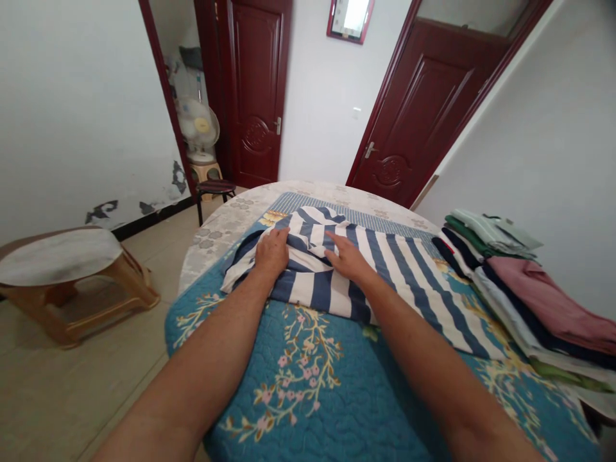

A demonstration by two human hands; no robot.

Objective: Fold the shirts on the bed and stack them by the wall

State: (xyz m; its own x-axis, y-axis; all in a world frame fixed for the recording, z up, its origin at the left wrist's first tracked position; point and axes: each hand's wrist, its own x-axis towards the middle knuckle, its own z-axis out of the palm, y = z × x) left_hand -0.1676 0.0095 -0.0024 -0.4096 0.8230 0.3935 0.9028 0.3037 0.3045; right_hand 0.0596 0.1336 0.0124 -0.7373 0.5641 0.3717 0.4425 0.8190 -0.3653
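A navy-and-white striped shirt (414, 273) lies spread across a blue flowered quilted cover (289, 372) on a table. Its left part is bunched up in loose folds, while the right part lies flatter. My left hand (273, 253) rests on the bunched left end with its fingers curled onto the fabric; the fingertips are partly hidden. To its right, my right hand (349, 258) is over the middle of the shirt, thumb and fingers apart, touching or just above the folds.
Folded clothes (543, 289) are stacked along the table's right side. A pale patterned tablecloth (206, 240) shows at the rounded far edge. On the left floor stands a brown stool (72, 282). Behind are a fan (197, 125) and two dark red doors (257, 83).
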